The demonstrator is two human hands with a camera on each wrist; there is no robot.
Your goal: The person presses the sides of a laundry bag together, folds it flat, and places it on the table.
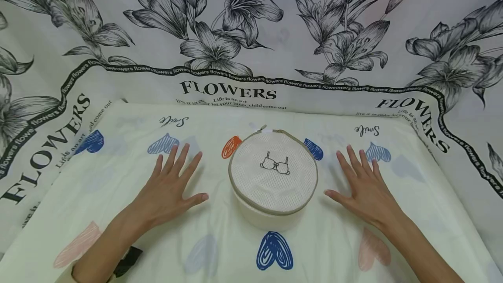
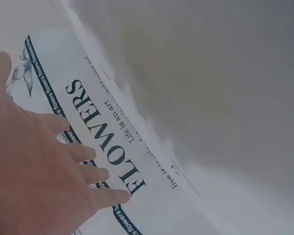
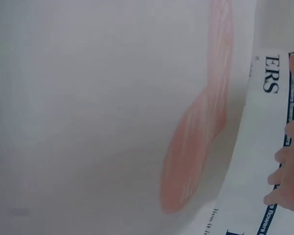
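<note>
At centre: one round zippered mesh bra bag, no long axis; at left hand's three o'clock, right hand's nine, right nearer. Both empty, fingers spread, clear of it.

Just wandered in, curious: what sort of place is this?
Probably somewhere in a home, judging by the heart-print cloth, the flower-print fabric behind it and the round mesh bag.
</note>
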